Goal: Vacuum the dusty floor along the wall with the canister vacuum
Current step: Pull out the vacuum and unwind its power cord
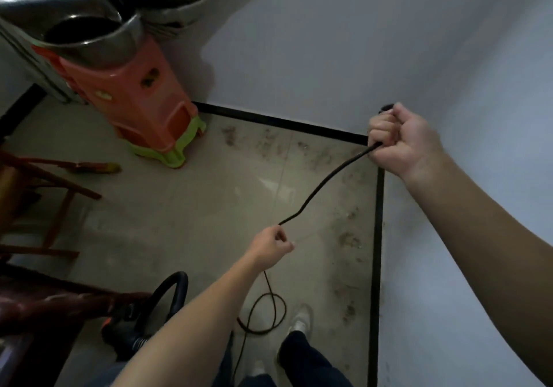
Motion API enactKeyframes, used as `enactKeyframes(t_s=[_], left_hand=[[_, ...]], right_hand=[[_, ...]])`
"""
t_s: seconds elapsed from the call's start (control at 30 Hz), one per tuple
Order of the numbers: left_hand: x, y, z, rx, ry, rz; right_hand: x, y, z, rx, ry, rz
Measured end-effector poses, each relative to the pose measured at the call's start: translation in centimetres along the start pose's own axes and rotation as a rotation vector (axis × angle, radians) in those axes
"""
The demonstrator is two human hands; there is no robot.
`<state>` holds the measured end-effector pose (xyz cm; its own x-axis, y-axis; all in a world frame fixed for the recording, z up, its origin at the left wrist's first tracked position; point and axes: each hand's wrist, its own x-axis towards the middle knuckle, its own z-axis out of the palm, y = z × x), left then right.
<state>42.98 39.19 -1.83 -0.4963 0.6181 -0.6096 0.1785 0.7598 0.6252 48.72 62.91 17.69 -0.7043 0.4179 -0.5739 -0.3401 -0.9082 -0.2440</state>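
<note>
**Now the left hand [273, 244] and the right hand [398, 138] hold the cord [323, 183]**

Down low, left of the left arm, the canister vacuum [128, 329] sits on the floor [209, 207], its black hose [170, 294] curving over it. A loop of the cord lies on the floor just below the left hand, beside a white shoe [300, 321]. The left hand pinches the thin cord with curled fingers. From there the cord runs up and right to the right hand, closed in a fist round it. A dark end of the cord pokes out above that fist. Dust marks the floor below and left of the right hand, along the black strip [377, 237] at the foot of the white wall [329, 42]. Far left of both hands stands an orange stool [134, 87] with a metal pot [89, 36] on top.
</note>
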Motion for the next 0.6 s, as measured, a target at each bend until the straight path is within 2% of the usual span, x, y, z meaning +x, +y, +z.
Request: enactKeyframes(t_s=[0.17,0.27,0.4,0.47,0.53,0.6], left_hand=[[3.3,7.9,-1.3,-0.090,-0.006,0.112],[5.3,12.2,-2.2,-0.158,0.047,0.121],[7.5,15.8,-4.7,-0.102,0.110,0.213],[8.4,17.4,-5.9,-0.220,0.021,0.213],[9.4,18.8,-6.9,-0.362,-0.138,0.135],[10.9,19.9,-8.0,-0.394,-0.288,0.047]], right_hand=[[2.2,-4.3,4.1,0.105,-0.107,-0.026],[2.8,-6.1,6.4,0.160,-0.167,-0.029],[3.1,-9.1,8.8,0.181,-0.200,-0.066],[3.7,-10.5,9.7,0.202,-0.224,-0.078],[4.8,-11.7,10.6,0.211,-0.240,-0.101],[6.4,-12.6,11.2,0.217,-0.238,-0.138]])
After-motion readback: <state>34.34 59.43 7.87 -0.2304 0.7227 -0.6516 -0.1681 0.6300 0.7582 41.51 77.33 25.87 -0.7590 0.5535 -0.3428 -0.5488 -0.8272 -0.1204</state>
